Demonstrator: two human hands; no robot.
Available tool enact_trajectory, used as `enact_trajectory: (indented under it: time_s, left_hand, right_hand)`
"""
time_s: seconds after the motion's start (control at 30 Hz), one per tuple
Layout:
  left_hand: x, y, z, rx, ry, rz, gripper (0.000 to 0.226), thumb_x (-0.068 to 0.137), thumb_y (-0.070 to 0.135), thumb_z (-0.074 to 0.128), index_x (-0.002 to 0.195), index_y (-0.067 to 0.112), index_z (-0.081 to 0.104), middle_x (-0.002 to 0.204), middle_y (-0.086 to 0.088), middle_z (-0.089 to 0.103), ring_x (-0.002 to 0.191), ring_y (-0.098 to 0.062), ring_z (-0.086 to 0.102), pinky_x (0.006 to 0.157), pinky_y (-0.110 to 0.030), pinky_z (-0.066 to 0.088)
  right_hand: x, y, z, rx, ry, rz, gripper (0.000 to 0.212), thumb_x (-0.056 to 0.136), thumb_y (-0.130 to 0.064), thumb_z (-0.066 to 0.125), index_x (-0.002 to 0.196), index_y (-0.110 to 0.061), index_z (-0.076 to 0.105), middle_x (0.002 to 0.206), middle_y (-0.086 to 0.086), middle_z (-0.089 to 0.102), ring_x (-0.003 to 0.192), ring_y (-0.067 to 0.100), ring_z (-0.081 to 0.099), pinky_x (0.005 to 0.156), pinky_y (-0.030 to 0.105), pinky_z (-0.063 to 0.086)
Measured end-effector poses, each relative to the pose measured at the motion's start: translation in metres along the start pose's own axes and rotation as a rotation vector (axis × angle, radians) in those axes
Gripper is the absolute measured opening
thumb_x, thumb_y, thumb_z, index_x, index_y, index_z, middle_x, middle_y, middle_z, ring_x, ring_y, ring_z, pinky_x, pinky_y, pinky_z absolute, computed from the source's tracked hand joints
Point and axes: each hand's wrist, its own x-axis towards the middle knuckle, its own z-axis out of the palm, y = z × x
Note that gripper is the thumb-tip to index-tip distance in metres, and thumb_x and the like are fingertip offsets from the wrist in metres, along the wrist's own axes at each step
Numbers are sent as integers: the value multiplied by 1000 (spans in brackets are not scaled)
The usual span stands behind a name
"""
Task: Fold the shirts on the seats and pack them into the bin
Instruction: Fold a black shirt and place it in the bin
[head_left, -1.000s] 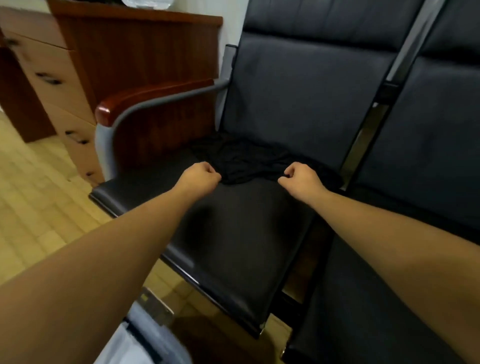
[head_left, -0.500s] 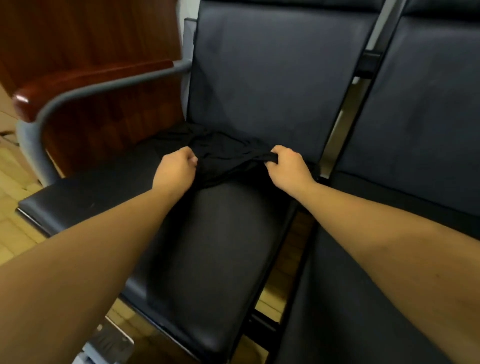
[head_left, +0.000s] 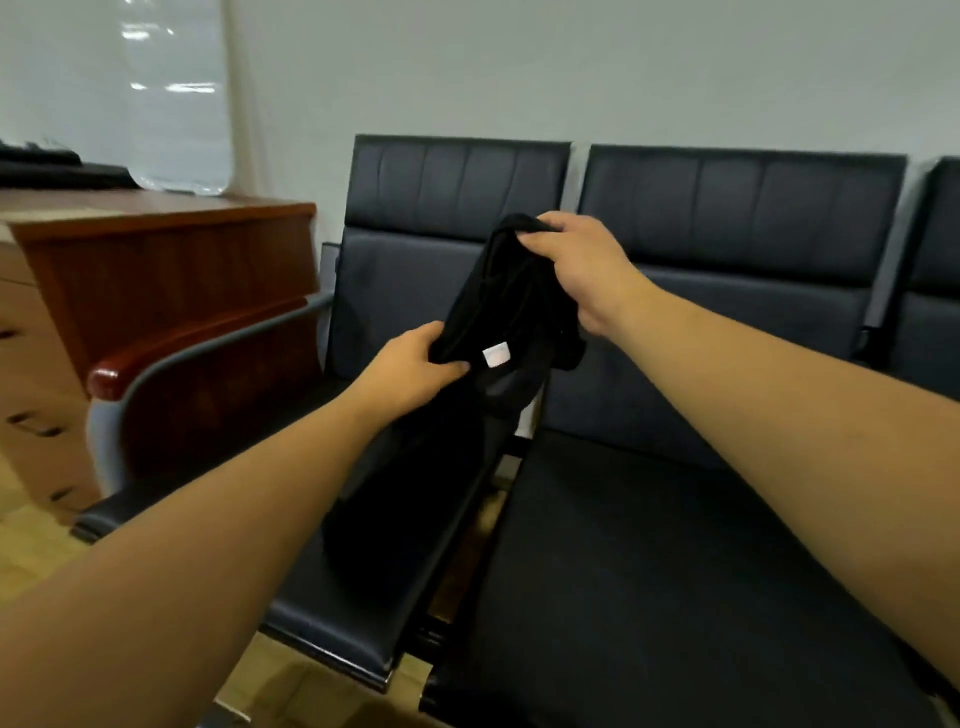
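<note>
Head view, single frame.

Item 1: black shirt (head_left: 498, 312), bunched and hanging, lifted in the air above the leftmost seat (head_left: 332, 613) of a row of dark padded chairs. A small white label (head_left: 496, 355) shows on the cloth near its middle. The lower part of the shirt drapes down toward the seat cushion; whether it touches the cushion cannot be told, black on black.

Item 2: left hand (head_left: 410, 369), closed on the shirt's lower fold, thumb on top and fingers underneath, just beside the label.

Item 3: right hand (head_left: 582, 270), higher up, fingers curled tight round the top edge of the shirt, in front of the gap between the first and second backrests.

Item 4: second seat (head_left: 649, 571), to the right, cushion bare and dark.

Item 5: armrest (head_left: 171, 358), red-brown wood on a grey metal frame, at the left end of the row.

Item 6: wooden cabinet (head_left: 156, 270) with drawers, beside the armrest, against a pale wall (head_left: 571, 67).
</note>
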Motion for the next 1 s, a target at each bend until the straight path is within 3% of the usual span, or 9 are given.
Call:
enact_trajectory:
  time_s: [0.07,0.2,0.37,0.57,0.7,0.77,0.83,0.9,1.0]
  left_hand:
    - [-8,30,-2,84,56,44,23,93,31,70,113,19,70,102,1,73,94,-18,69,81,-33,53]
    - [-23,79,-7,47,25,66,16,99,21,63,96,12,76,84,-6,74,78,-18,70,76,-34,56]
    - [-37,146,3,-410,-34,-35,22,102,6,52,88,13,69,78,-6,74,72,-16,73,66,-28,61]
    - [-46,210,39,-831,-83,-166,22,106,13,39,98,6,58,69,-7,72,54,-15,70,49,-22,54]
    - [-49,238,54,-976,-120,-201,18,103,11,40,95,4,55,64,-6,72,57,-14,72,46,-19,52]
    - [-49,248,60,-980,-135,-210,15,100,12,45,91,6,55,62,-5,69,52,-13,69,44,-19,50]
    - [-49,253,67,-942,-171,-211,12,98,14,51,89,7,56,65,-5,66,49,-13,65,45,-20,49]
    - [-54,258,77,-887,-224,-216,13,97,15,54,87,9,58,65,-4,65,50,-13,64,47,-20,50]
    - [-63,260,97,-829,-296,-223,14,98,15,56,86,10,60,67,-4,64,48,-13,63,46,-19,50]
  right_hand:
    - [-17,-21,-34,7,79,24,14,98,-16,61,98,-5,70,99,18,72,93,29,72,83,39,59]
    - [-52,-34,-101,-18,198,128,17,96,-16,65,101,-1,70,104,20,73,98,34,72,88,43,59]
    - [-101,-20,-163,-127,197,307,25,90,-14,73,107,4,71,101,18,75,99,34,71,94,49,57]
    - [-142,-11,-198,83,204,549,14,98,-10,58,108,-15,67,94,6,66,73,20,64,42,25,52]
    - [-157,-9,-219,110,40,586,26,99,-13,55,120,-13,69,108,8,70,90,23,69,79,39,60]
    - [-165,-10,-225,-106,-19,531,24,100,-24,56,110,-11,73,107,10,72,91,23,70,87,42,57]
    - [-173,-11,-224,-417,-27,355,36,100,-49,53,106,-21,75,108,-5,70,99,13,63,92,39,52]
    - [-185,-15,-212,-469,-18,131,45,91,-69,51,106,-32,74,110,-21,65,105,-1,57,94,29,44]
    - [-195,4,-191,-402,-119,34,34,87,-53,70,98,-21,73,85,-11,70,79,2,64,76,26,51]
